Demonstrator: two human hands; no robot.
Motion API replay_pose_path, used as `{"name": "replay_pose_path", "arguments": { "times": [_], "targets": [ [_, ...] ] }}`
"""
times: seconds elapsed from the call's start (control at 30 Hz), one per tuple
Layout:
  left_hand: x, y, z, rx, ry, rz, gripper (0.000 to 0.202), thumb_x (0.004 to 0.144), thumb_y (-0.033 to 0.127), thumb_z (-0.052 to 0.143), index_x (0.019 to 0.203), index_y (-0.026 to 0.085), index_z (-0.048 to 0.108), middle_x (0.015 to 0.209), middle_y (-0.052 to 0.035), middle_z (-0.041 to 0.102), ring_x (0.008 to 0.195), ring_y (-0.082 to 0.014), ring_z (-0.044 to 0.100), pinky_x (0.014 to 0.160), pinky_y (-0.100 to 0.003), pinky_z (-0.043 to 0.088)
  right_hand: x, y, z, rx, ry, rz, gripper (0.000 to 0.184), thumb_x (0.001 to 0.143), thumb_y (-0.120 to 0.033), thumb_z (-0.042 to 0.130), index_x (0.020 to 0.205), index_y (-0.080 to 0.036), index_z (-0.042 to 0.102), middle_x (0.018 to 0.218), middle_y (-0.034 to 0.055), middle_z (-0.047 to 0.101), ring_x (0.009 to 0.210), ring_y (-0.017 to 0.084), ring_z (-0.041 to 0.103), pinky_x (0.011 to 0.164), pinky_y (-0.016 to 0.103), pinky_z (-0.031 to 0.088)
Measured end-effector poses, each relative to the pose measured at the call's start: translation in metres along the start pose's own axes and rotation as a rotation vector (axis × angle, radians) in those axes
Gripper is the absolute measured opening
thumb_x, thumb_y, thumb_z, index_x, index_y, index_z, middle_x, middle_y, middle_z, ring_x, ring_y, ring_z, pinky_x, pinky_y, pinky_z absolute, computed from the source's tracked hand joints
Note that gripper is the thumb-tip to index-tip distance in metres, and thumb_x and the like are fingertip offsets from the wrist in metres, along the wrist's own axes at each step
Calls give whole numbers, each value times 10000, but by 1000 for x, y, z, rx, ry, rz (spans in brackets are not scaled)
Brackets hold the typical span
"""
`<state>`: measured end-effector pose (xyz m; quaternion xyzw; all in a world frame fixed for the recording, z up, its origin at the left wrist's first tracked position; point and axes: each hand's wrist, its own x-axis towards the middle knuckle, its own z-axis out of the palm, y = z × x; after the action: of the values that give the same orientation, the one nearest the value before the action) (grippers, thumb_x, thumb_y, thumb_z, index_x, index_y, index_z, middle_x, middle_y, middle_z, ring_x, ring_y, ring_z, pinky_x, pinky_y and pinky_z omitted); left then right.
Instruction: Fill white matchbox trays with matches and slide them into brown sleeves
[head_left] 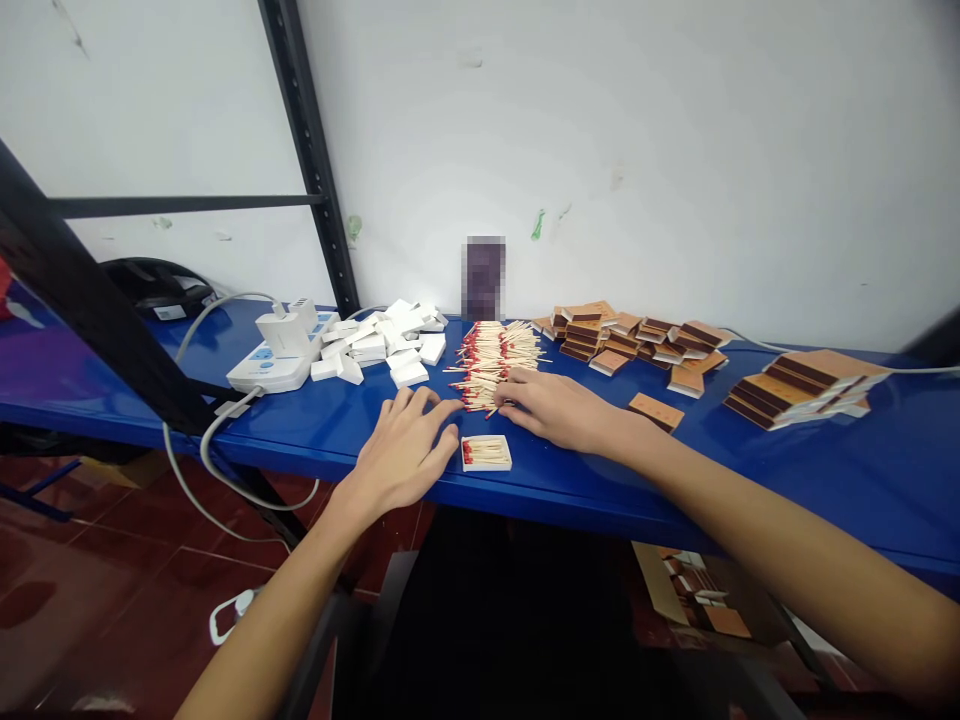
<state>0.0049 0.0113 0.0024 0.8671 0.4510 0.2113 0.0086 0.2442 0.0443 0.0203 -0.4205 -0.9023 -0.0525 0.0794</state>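
Observation:
A pile of red-tipped wooden matches lies on the blue shelf in front of me. My right hand is at the near right side of this pile, its bent fingers closed around a few match ends. On the left, my left hand rests with thumb and fingers apart and nothing visible in it. Its index fingertip comes close to the red heads at the pile's near left edge. Between the hands, near the front edge, sits a small white matchbox tray partly filled with matches, heads to the left. My left thumb is just beside it.
White inner trays are heaped at left, beside a power strip with cables. Brown matchbox sleeves lie at right, with a stack farther right. A black rack post rises at left. Below is a carton.

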Motion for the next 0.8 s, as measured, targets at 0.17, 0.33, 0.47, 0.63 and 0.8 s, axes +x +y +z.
{"name": "replay_pose_path", "arguments": {
  "times": [0.17,0.33,0.47,0.63,0.8],
  "targets": [
    [1,-2,2,28,-37,21,446,981,297,323,1357,309,564,1180,-88,542,1059,-287,441,895,-488,412,0,1,1,-38,20,-26,235,998,-287,424,987,-170,628,1001,98,608,853,209,580,703,307,387],
    [1,-2,3,56,-55,24,464,990,331,301,1393,332,532,1214,-97,526,1068,-297,435,897,-509,407,0,-1,1,-81,27,-80,258,1010,-266,382,963,-154,610,987,104,615,858,214,572,729,321,376],
    [2,-1,3,66,-65,20,472,994,355,292,1412,335,510,1240,-100,514,1080,-302,433,906,-512,399,-6,-4,-2,-133,31,-90,259,1011,-256,371,936,-152,596,989,110,617,831,211,562,723,333,353],
    [3,-2,5,65,-61,17,472,989,359,298,1401,325,528,1241,-99,512,1086,-301,429,929,-517,389,-13,-4,-5,-121,39,-36,231,993,-263,411,921,-161,606,968,101,615,823,212,568,713,334,350],
    [2,-2,5,81,-60,19,468,990,357,297,1388,312,540,1250,-103,511,1090,-301,427,922,-516,392,-11,-1,-3,-62,33,-10,212,989,-278,428,937,-175,606,978,95,621,833,213,573,711,330,365]
  ]
}}
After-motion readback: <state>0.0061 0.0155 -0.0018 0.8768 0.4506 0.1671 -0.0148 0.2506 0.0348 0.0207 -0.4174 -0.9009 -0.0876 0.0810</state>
